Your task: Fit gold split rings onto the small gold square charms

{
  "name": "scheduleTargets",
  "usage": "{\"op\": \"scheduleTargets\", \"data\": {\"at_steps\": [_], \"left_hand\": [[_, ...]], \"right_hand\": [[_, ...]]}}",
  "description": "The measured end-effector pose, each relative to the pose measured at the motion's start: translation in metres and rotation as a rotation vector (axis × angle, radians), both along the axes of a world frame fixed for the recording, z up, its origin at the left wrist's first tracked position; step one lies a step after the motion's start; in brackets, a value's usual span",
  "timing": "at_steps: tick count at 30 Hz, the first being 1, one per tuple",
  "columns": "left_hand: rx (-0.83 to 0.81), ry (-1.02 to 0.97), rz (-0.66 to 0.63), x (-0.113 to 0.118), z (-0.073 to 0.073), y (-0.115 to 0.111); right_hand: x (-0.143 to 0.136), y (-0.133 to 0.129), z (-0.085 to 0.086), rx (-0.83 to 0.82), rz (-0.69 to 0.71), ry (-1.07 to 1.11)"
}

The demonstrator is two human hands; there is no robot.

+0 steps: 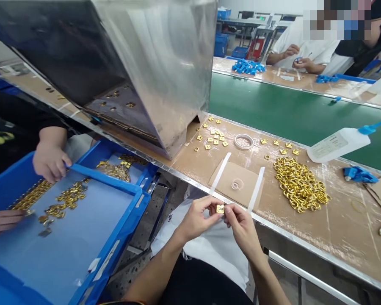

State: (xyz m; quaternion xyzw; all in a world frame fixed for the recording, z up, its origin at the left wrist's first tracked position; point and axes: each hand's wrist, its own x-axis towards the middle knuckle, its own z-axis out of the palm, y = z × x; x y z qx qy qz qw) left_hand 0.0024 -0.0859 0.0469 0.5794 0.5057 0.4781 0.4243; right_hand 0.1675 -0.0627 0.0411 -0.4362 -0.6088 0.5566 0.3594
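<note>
Between the fingertips of my left hand (198,218) is a small square gold metal piece (220,209), held just off the table's front edge above my lap. My right hand (241,224) pinches at the right side of that same piece with thumb and forefinger; whether it grips anything smaller there is hidden. Beyond my hands, a cardboard pad (231,171) is fixed down with white tape strips, with a small clear round dish (237,184) on it. A heap of gold rings (300,184) lies to the right. Several similar gold square pieces (216,137) are scattered behind the pad.
A roll of tape (244,142) and a white bottle with blue nozzle (339,144) stand farther back, before a green conveyor belt (273,99). A metal hood (165,76) rises at left. A co-worker's hands (51,163) work over a blue tray (120,228). Blue parts (360,173) lie right.
</note>
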Motion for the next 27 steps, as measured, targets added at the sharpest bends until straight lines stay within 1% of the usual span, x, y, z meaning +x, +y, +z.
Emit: {"op": "scheduleTargets", "data": {"at_steps": [2, 4, 6, 8, 10, 12, 13, 15, 17, 18, 20, 21, 23, 24, 25, 27], "left_hand": [[-0.018, -0.015, 0.018, 0.002, -0.001, -0.005], [-0.071, -0.088, 0.014, 0.002, -0.006, -0.007], [-0.129, -0.259, -0.012, 0.002, -0.013, -0.010], [-0.167, -0.476, -0.022, 0.003, -0.021, -0.012], [-0.188, -0.666, -0.001, 0.008, -0.030, -0.015], [-0.204, -0.810, 0.028, 0.016, -0.038, -0.018], [-0.200, -0.861, 0.061, 0.020, -0.041, -0.019], [-0.170, -0.937, 0.167, 0.024, -0.043, -0.022], [-0.131, -1.019, 0.267, 0.022, -0.043, -0.028], [-0.109, -1.067, 0.308, 0.018, -0.044, -0.032], [-0.069, -1.162, 0.372, 0.006, -0.049, -0.042], [-0.055, -1.203, 0.398, -0.001, -0.054, -0.048], [-0.062, -1.267, 0.415, -0.014, -0.068, -0.059], [-0.085, -1.286, 0.400, -0.020, -0.077, -0.064], [-0.117, -1.291, 0.382, -0.025, -0.086, -0.069], [-0.205, -1.266, 0.340, -0.032, -0.103, -0.077]], "right_hand": [[-0.002, -0.002, -0.002, -0.090, 0.042, 0.061], [-0.001, -0.001, -0.005, -0.145, 0.079, 0.105], [0.001, 0.000, -0.009, -0.208, 0.129, 0.151], [0.003, 0.001, -0.013, -0.287, 0.190, 0.190], [0.003, 0.002, -0.019, -0.352, 0.237, 0.206], [0.000, 0.003, -0.025, -0.405, 0.244, 0.210], [-0.003, 0.003, -0.028, -0.446, 0.244, 0.220], [-0.011, 0.002, -0.032, -0.528, 0.226, 0.244], [-0.021, 0.000, -0.032, -0.547, 0.234, 0.221], [-0.026, -0.001, -0.030, -0.516, 0.240, 0.190], [-0.039, -0.001, -0.020, -0.373, 0.230, 0.102], [-0.048, 0.000, -0.012, -0.265, 0.220, 0.050], [-0.074, 0.006, 0.012, 0.001, 0.249, -0.068], [-0.093, 0.010, 0.028, 0.151, 0.318, -0.133], [-0.116, 0.014, 0.044, 0.308, 0.431, -0.197], [-0.176, 0.025, 0.079, 0.604, 0.536, -0.375]]}}
